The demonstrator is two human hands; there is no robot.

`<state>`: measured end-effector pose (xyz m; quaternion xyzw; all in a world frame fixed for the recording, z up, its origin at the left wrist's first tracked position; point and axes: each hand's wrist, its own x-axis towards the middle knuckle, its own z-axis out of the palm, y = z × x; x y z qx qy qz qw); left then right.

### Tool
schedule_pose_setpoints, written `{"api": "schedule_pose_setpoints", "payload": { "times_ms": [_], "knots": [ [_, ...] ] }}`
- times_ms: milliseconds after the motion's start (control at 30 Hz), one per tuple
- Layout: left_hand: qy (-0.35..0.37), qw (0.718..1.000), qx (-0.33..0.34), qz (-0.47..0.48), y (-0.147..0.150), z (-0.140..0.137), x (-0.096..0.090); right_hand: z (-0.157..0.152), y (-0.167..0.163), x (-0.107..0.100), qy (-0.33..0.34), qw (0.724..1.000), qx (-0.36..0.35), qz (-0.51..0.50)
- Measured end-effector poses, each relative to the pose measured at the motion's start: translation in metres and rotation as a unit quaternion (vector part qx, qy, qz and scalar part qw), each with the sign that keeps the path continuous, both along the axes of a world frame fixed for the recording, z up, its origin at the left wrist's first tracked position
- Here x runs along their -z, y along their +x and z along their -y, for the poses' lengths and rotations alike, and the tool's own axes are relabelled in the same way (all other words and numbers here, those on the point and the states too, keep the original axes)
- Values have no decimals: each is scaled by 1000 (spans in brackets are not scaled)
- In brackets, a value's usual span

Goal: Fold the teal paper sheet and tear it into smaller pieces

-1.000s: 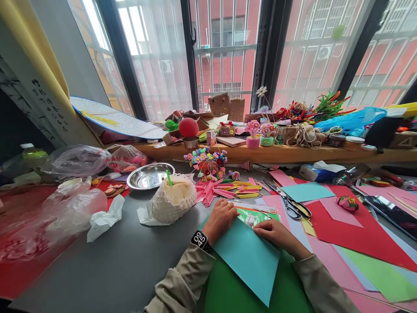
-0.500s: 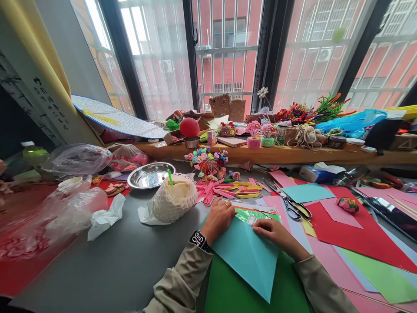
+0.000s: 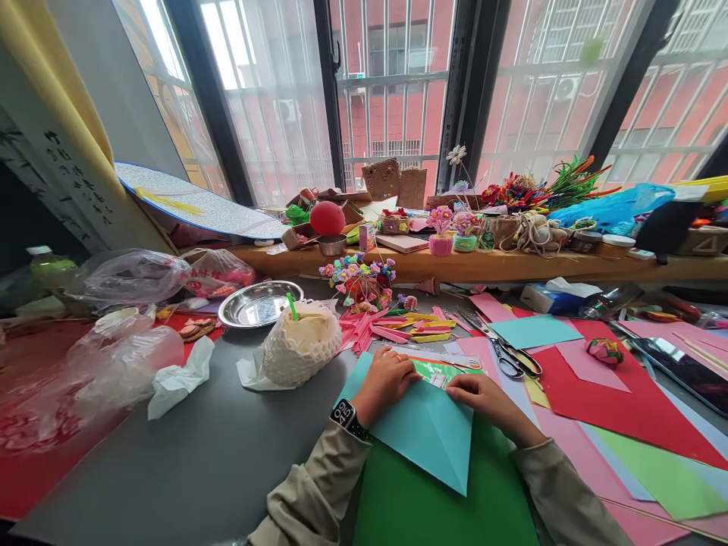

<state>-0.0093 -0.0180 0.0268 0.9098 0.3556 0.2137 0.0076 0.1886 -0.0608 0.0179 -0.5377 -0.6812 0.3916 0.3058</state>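
A sheet of light blue paper with diagonal creases lies over a dark green sheet, one corner pointing down toward me. My left hand, wearing a smartwatch, has its curled fingers on the blue paper at its upper edge. At the right of that same edge, my right hand pinches the paper between thumb and fingers. Just beyond both hands is a clear packet with green contents. The left hand covers part of the paper.
Scissors and coloured sheets, including a red one, lie to the right. Pink and yellow strips are behind my hands. A coconut with a straw, a metal plate and crumpled tissue stand left. A phone lies far right.
The light blue paper has shifted up and left. Its left corner now shows beside my left hand, and its lower point sits higher. My right hand has moved slightly along the upper edge.
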Motion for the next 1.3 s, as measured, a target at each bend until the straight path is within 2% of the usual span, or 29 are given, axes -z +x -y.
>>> {"api": "schedule_pose_setpoints", "payload": {
  "times_ms": [267,500,567,733,1033,1133,1300],
  "knots": [
    [19,999,-40,0,-11,-8,-5,-2,10,2,-36,998,49,-12],
    [20,998,-52,16,-14,-7,-7,-3,10,5,23,993,116,23],
    [7,1000,-29,8,-8,-2,-4,0,4,2,44,994,100,18],
    [-7,999,29,-27,9,8,5,6,-12,-4,63,997,-13,37],
    [-20,998,58,-27,6,8,1,5,-11,0,58,994,-50,73],
    [-36,998,45,-30,-7,1,-6,5,-6,-3,61,993,-52,89],
    [-74,997,-30,1,-29,-13,-14,2,8,-4,70,989,-22,127]
  ]
}}
